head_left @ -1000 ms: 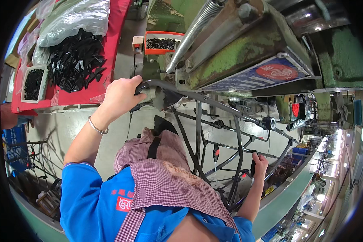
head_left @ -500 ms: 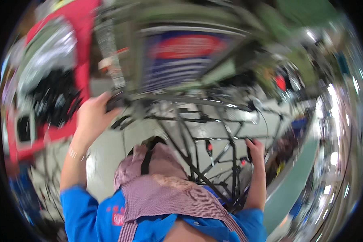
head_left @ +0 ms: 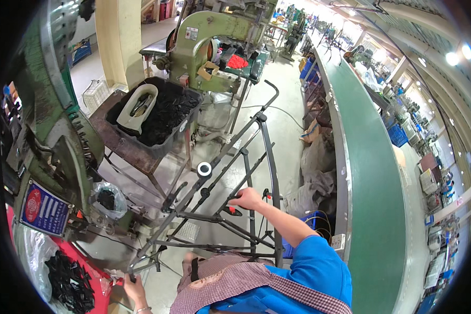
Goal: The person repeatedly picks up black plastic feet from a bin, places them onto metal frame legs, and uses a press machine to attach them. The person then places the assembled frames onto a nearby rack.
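Note:
A black tubular metal frame (head_left: 270, 162) stands tilted in front of me, with crossing bars, black joints and a curved tube at its far end. A white ring (head_left: 204, 169) shows on one of its long tubes. My right hand (head_left: 247, 199) is closed round a bar near the middle of the frame, next to a small red and black part (head_left: 232, 211). Low at the left, my left hand (head_left: 135, 292) grips the frame's near end; its fingers are partly hidden.
A green press machine (head_left: 63, 141) stands close on the left, above a red tray (head_left: 99, 285) of black parts. Ahead, a worn table (head_left: 102, 118) carries a dark bin (head_left: 167, 141) of black pieces. A long green conveyor belt (head_left: 369, 172) runs along the right.
My view has swung to the right and sharpened. The frame appears turned, its far end now pointing ahead and away from the press. Both hands remain on it.

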Motion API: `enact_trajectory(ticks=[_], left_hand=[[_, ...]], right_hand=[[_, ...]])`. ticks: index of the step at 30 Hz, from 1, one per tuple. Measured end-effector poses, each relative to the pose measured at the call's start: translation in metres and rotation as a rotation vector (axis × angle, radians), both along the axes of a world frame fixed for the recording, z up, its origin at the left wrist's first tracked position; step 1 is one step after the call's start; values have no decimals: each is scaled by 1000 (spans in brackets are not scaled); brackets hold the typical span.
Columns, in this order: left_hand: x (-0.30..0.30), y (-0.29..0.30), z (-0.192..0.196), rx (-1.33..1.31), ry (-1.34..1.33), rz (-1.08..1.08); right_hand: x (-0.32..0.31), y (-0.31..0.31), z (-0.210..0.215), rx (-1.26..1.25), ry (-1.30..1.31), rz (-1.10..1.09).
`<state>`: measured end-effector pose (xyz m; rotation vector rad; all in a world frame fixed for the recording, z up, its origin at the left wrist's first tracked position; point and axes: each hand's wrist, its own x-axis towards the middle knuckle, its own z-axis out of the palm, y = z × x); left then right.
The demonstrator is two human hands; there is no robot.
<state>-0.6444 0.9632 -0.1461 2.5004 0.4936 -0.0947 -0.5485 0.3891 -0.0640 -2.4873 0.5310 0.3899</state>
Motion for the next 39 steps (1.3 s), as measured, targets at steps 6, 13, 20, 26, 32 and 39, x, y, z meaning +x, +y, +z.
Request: enact_trajectory(ticks=[6, 13, 20, 26, 32, 39], left_hand=[[-34, -62, -13, 196, 4, -92], [99, -293, 151, -322, -242, -591], [126, -476, 352, -1238, -321, -1136], [40, -421, 428, -1476, -312, -1065], [-79, -334, 448, -1942, -218, -1174], [-245, -234, 432, -1389, -915, -718]], right_hand=[[-79, -18, -34, 36, -37, -5], [-158, -35, 16, 42, -180, 156], [-242, -12, 32, 22, -123, 437], [-278, -6, 51, 45, -40, 695], [-320, 13, 45, 28, -160, 893], [-332, 70, 8, 258, -64, 1171]])
